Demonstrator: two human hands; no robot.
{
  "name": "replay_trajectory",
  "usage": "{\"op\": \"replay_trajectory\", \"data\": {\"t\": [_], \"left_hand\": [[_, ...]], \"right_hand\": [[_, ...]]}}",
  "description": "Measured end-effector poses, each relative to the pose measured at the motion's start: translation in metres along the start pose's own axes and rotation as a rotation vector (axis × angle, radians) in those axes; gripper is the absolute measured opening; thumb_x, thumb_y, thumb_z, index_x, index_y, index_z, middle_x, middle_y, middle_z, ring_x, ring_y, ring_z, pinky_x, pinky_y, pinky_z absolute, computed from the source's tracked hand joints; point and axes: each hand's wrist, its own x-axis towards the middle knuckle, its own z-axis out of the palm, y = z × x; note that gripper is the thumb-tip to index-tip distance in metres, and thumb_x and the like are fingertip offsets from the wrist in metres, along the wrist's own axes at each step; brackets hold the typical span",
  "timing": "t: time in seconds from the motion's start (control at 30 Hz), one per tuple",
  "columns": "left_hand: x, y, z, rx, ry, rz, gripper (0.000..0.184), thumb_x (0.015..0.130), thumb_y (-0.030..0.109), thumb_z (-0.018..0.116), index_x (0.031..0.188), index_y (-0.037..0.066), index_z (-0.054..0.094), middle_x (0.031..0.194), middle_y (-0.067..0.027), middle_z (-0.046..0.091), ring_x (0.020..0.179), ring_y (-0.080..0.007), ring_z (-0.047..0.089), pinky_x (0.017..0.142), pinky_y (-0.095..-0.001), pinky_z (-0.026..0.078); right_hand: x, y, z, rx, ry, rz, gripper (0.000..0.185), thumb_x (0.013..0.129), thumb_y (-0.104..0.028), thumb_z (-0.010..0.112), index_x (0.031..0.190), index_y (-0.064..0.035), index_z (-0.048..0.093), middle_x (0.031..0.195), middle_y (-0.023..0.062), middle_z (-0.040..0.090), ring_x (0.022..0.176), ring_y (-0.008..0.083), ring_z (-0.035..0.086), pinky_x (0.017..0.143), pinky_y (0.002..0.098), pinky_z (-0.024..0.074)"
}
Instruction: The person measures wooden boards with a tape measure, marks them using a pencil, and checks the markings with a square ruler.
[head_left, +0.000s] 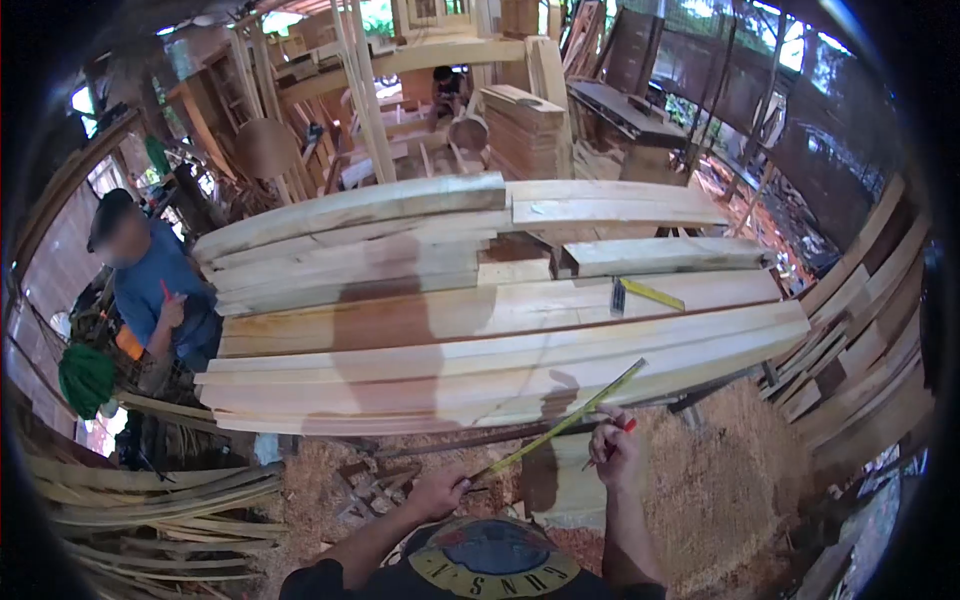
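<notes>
My left hand (pixel 440 492) is closed low in front of my body on the near end of a yellow tape measure (pixel 560 424). Its blade slants up and to the right, and its far end lies over the nearest boards (pixel 500 375). Just right of the blade is my right hand (pixel 615 452), its fingers curled round a slim red-ended pencil (pixel 630 425). The pencil's thin tip pokes out on the left side of the fist. A try square with a yellow blade (pixel 655 294) and dark stock rests farther back on the boards.
A person (pixel 160 285) in a blue shirt stands at the left end of the boards, holding something red. Another person (pixel 449 92) is in the background. Curved wood strips (pixel 160 510) lie at lower left, stacked planks (pixel 860 330) at right. Sawdust (pixel 730 470) covers the ground.
</notes>
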Motion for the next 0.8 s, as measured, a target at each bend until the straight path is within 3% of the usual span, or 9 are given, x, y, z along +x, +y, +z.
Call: {"op": "replay_trajectory", "data": {"t": [0.1, 0.2, 0.37, 0.47, 0.5, 0.57, 0.67, 0.7, 0.8], "left_hand": [[-0.005, -0.002, 0.008, -0.040, 0.107, 0.079, 0.029, 0.102, 0.035, 0.053, 0.114, 0.011, 0.062, 0.108, -0.0173, 0.065, 0.103, -0.0392, 0.064, 0.087, -0.0485, 0.052], [-0.003, 0.005, 0.004, -0.009, 0.082, 0.066, 0.029, 0.102, 0.034, 0.054, 0.115, 0.009, 0.062, 0.110, -0.0174, 0.065, 0.104, -0.0391, 0.064, 0.087, -0.0477, 0.052], [0.000, 0.017, -0.006, 0.041, -0.029, -0.028, 0.032, 0.102, 0.032, 0.053, 0.122, 0.009, 0.062, 0.113, -0.0180, 0.066, 0.107, -0.0395, 0.064, 0.090, -0.0461, 0.052], [0.002, 0.015, -0.017, 0.056, 0.024, -0.028, 0.037, 0.102, 0.034, 0.055, 0.129, 0.009, 0.060, 0.112, -0.0191, 0.068, 0.106, -0.0397, 0.065, 0.092, -0.0458, 0.052], [0.001, 0.018, -0.023, 0.023, 0.071, -0.044, 0.037, 0.101, 0.036, 0.056, 0.127, 0.010, 0.060, 0.107, -0.0196, 0.068, 0.102, -0.0410, 0.066, 0.087, -0.0485, 0.052], [0.002, 0.026, -0.038, -0.043, 0.161, -0.067, 0.036, 0.099, 0.040, 0.058, 0.122, 0.012, 0.061, 0.097, -0.0205, 0.069, 0.094, -0.0436, 0.067, 0.078, -0.0540, 0.053], [0.017, 0.015, -0.067, 0.077, 0.261, -0.010, 0.038, 0.099, 0.039, 0.059, 0.124, 0.011, 0.061, 0.093, -0.0195, 0.069, 0.090, -0.0429, 0.067, 0.078, -0.0523, 0.053], [0.023, 0.026, -0.094, 0.062, 0.206, -0.100, 0.039, 0.099, 0.038, 0.059, 0.125, 0.009, 0.060, 0.093, -0.0200, 0.069, 0.089, -0.0416, 0.067, 0.078, -0.0513, 0.052], [0.056, 0.020, -0.154, 0.104, 0.404, 0.012, 0.037, 0.099, 0.035, 0.061, 0.120, 0.005, 0.063, 0.091, -0.0193, 0.068, 0.084, -0.0388, 0.067, 0.076, -0.0497, 0.051]], "right_hand": [[0.009, 0.023, -0.018, -0.250, 0.150, 0.043, 0.008, 0.096, -0.013, 0.062, 0.098, -0.0088, 0.056, 0.065, 0.0006, 0.052, 0.044, 0.0080, 0.040, 0.040, 0.0217, 0.0325], [0.004, 0.033, -0.021, -0.312, 0.119, 0.044, 0.012, 0.099, -0.018, 0.065, 0.097, -0.0107, 0.056, 0.068, -0.0018, 0.053, 0.047, 0.0064, 0.041, 0.040, 0.0220, 0.0315], [-0.003, 0.050, -0.004, -0.300, 0.219, 0.084, 0.016, 0.098, -0.009, 0.063, 0.085, -0.0106, 0.056, 0.070, -0.0063, 0.052, 0.064, 0.0033, 0.046, 0.058, 0.0220, 0.0376], [-0.013, 0.069, 0.007, -0.290, 0.132, 0.149, 0.011, 0.098, -0.009, 0.064, 0.088, -0.0081, 0.060, 0.075, -0.0052, 0.056, 0.065, 0.0047, 0.049, 0.060, 0.0236, 0.0407], [-0.016, 0.077, 0.008, -0.354, 0.107, 0.175, 0.009, 0.098, -0.009, 0.064, 0.090, -0.0070, 0.062, 0.076, -0.0050, 0.056, 0.066, 0.0050, 0.051, 0.061, 0.0238, 0.0417], [-0.016, 0.098, 0.004, -0.478, 0.067, 0.223, 0.006, 0.098, -0.009, 0.064, 0.094, -0.0049, 0.066, 0.078, -0.0045, 0.058, 0.069, 0.0054, 0.053, 0.063, 0.0243, 0.0438], [-0.014, 0.128, -0.001, -0.463, -0.058, 0.176, 0.009, 0.097, -0.015, 0.066, 0.101, -0.0067, 0.068, 0.081, -0.0033, 0.062, 0.071, 0.0062, 0.056, 0.068, 0.0246, 0.0464], [-0.014, 0.136, -0.005, -0.521, -0.062, 0.224, 0.014, 0.098, -0.017, 0.067, 0.104, -0.0043, 0.069, 0.084, -0.0039, 0.063, 0.073, 0.0075, 0.057, 0.070, 0.0260, 0.0480], [-0.016, 0.157, -0.013, -0.847, 0.011, 0.158, 0.018, 0.098, -0.020, 0.067, 0.105, -0.0041, 0.068, 0.083, -0.0025, 0.062, 0.076, 0.0068, 0.058, 0.069, 0.0274, 0.0493]]}}
